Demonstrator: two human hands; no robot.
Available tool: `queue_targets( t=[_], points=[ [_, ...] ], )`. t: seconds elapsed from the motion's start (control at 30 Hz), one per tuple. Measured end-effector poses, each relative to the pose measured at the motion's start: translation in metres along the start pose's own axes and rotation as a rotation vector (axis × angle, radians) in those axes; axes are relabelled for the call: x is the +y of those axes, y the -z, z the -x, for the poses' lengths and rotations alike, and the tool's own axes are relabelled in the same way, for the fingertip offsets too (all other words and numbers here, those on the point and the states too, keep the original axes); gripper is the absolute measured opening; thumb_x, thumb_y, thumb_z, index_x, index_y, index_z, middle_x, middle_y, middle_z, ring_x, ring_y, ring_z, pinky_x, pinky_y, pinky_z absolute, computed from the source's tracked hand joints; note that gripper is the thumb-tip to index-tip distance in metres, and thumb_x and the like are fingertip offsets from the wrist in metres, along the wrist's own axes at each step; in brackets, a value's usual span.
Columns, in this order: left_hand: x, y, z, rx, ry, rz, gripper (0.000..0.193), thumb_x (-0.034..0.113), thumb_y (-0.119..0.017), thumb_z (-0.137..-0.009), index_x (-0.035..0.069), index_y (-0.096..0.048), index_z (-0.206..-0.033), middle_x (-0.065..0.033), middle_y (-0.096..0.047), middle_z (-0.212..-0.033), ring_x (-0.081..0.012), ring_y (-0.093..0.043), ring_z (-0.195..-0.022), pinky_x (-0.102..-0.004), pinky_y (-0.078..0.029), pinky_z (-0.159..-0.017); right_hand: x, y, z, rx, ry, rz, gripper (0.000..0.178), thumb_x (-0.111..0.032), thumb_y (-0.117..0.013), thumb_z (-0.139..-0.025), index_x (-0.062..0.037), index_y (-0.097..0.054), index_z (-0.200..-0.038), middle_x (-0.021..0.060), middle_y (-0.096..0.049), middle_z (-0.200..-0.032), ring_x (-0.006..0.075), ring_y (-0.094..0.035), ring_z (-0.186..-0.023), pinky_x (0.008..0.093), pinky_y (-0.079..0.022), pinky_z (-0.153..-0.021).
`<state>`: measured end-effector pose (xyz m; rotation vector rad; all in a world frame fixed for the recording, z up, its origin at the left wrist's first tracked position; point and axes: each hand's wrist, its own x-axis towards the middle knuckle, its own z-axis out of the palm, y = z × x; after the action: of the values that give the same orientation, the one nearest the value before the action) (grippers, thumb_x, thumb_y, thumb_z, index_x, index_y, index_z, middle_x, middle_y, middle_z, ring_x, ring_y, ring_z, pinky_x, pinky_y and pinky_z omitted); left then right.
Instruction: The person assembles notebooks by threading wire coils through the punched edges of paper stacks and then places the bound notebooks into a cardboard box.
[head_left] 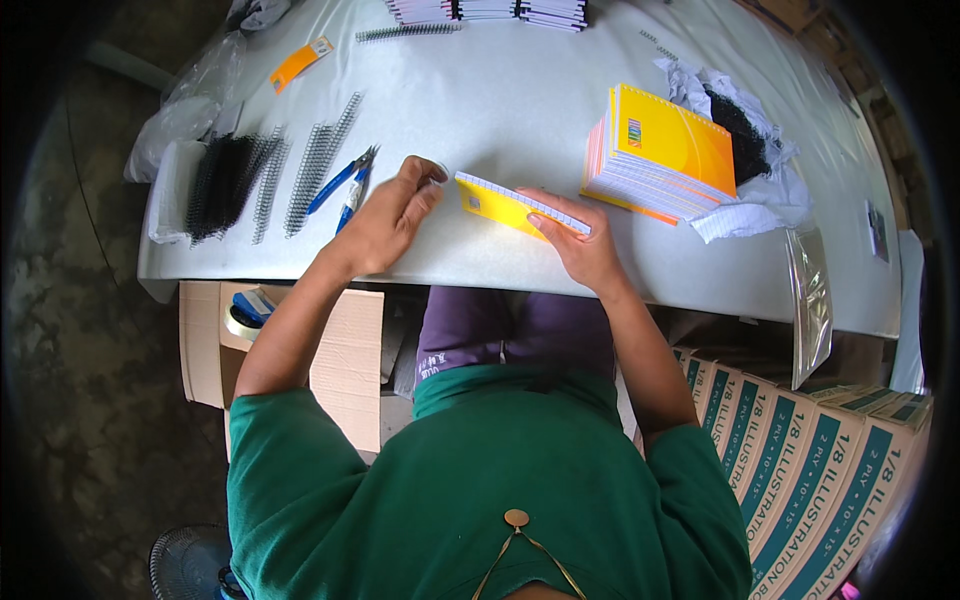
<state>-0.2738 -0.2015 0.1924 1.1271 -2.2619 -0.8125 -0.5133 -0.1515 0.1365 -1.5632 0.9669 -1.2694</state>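
My right hand [583,237] grips a small yellow notebook [495,207] above the table. Its thumb lies over the notebook's edge, and a row of punched holes runs along the upper side. My left hand [392,217] is curled, with thumb and fingers pinched together just left of the notebook. A thin, pale bit shows at its fingertips, too small to name. Blue-handled pliers [335,186] and a blue-and-white tool [352,197] lie beside that hand. To their left are loose wire spiral coils [318,165] and a dense black bundle of coils [222,187].
A stack of yellow notebooks [672,140] stands at right, against crumpled white paper [765,205] holding black coils [737,135]. More notebook stacks [490,10] sit at the far edge. Clear plastic [810,300] hangs over the front right edge. Cartons [800,470] stand below, right.
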Motion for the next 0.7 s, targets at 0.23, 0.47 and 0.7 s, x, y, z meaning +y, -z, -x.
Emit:
queue_targets(
  t=[0.23, 0.47, 0.7],
  points=[
    [-0.006, 0.002, 0.004, -0.037, 0.147, -0.144, 0.042, 0.038, -0.037, -0.096, 0.001, -0.056, -0.093, -0.0148, -0.059, -0.073, -0.026, -0.058, -0.067, -0.0321, -0.043, -0.064, 0.001, -0.002, -0.001, 0.058, 0.023, 0.008, 0.028, 0.0, -0.056, -0.085, -0.001, -0.059, -0.112, 0.0091, -0.065, -0.104, 0.0104, -0.059, -0.091, 0.0234, -0.047, -0.079],
    [-0.012, -0.01, 0.0, 0.143, 0.135, -0.096, 0.035, 0.036, -0.044, -0.094, 0.003, -0.054, -0.09, -0.0105, -0.053, -0.06, -0.0242, -0.052, -0.052, -0.0323, -0.041, -0.053, 0.004, 0.0, 0.001, 0.027, 0.016, 0.03, 0.028, 0.0, -0.057, -0.084, -0.001, -0.059, -0.112, 0.0094, -0.065, -0.104, 0.0111, -0.059, -0.09, 0.0235, -0.047, -0.079],
    [-0.008, -0.01, 0.0, 0.046, 0.329, 0.397, 0.027, 0.03, -0.046, -0.095, 0.005, -0.05, -0.087, 0.0046, -0.037, -0.062, -0.0034, -0.03, -0.053, -0.0187, -0.026, -0.047, 0.002, -0.002, 0.003, 0.039, 0.018, 0.014, 0.028, 0.0, -0.056, -0.084, -0.0011, -0.059, -0.112, 0.0097, -0.065, -0.104, 0.0107, -0.059, -0.09, 0.0232, -0.047, -0.079]
  ],
)
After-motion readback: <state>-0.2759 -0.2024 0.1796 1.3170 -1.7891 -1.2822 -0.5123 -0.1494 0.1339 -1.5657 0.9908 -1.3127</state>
